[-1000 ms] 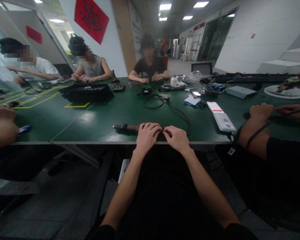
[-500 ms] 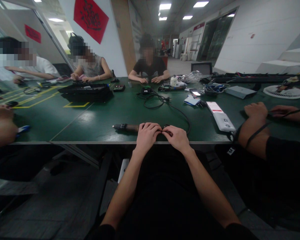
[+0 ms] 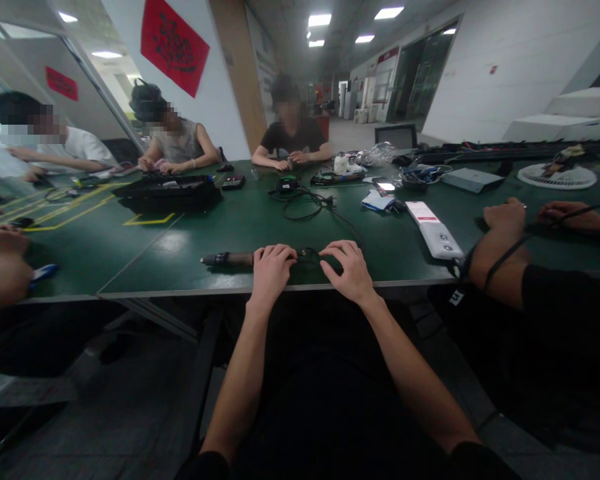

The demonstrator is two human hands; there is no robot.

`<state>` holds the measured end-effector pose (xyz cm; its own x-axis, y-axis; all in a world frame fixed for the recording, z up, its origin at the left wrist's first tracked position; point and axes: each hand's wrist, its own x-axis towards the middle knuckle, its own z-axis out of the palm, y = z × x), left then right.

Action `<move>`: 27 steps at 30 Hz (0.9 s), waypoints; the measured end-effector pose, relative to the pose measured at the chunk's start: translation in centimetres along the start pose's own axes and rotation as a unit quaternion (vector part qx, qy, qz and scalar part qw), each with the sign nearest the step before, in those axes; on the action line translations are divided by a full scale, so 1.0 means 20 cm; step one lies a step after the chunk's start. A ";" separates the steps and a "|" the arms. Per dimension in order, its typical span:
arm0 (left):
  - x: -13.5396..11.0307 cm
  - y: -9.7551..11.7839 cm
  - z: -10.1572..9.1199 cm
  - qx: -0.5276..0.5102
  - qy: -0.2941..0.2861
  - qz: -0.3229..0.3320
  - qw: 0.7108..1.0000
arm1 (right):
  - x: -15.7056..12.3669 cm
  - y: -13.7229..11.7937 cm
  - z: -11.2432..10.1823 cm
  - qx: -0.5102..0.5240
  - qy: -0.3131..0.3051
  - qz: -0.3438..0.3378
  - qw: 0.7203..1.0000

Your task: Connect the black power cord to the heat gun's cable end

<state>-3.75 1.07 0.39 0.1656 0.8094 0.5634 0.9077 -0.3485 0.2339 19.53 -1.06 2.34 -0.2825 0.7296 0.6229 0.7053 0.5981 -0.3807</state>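
A dark electric screwdriver (image 3: 237, 259) lies along the near edge of the table, its tip pointing left. My left hand (image 3: 273, 265) is wrapped over its rear end, which the fingers hide. Just right of those fingers, the black cable (image 3: 310, 252) shows at the tool's tail end. My right hand (image 3: 349, 270) is beside that cable, thumb and fingers apart, with nothing visible between them. The cable's course behind my right hand is partly hidden.
On the green table (image 3: 150, 263) are a coiled cord with a plug (image 3: 300, 207), a black tray (image 3: 167, 193) and a white device (image 3: 434, 230). Forearms of neighbours rest at both sides. Several people sit across the table.
My left hand and the screwdriver have shifted left. My right hand has come away from my left, its pinched fingers opening, and the cable end shows between the hands.
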 end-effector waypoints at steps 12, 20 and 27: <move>-0.06 -0.53 -0.20 0.088 0.009 -0.167 0.982 | 0.00 0.00 0.01 0.008 0.002 -0.005 1.000; -0.11 -0.72 -0.26 0.139 0.045 -0.234 0.961 | 0.00 0.02 0.02 0.009 -0.002 -0.007 1.000; -0.12 -0.72 -0.24 0.169 0.047 -0.235 0.956 | 0.00 0.02 0.02 0.007 -0.004 -0.011 1.000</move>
<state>-19.06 1.92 -0.59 -0.3130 0.7871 0.5316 0.9485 0.2296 0.2184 19.54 -0.57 1.91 -0.3022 0.7192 0.6256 0.6900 0.6179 -0.3770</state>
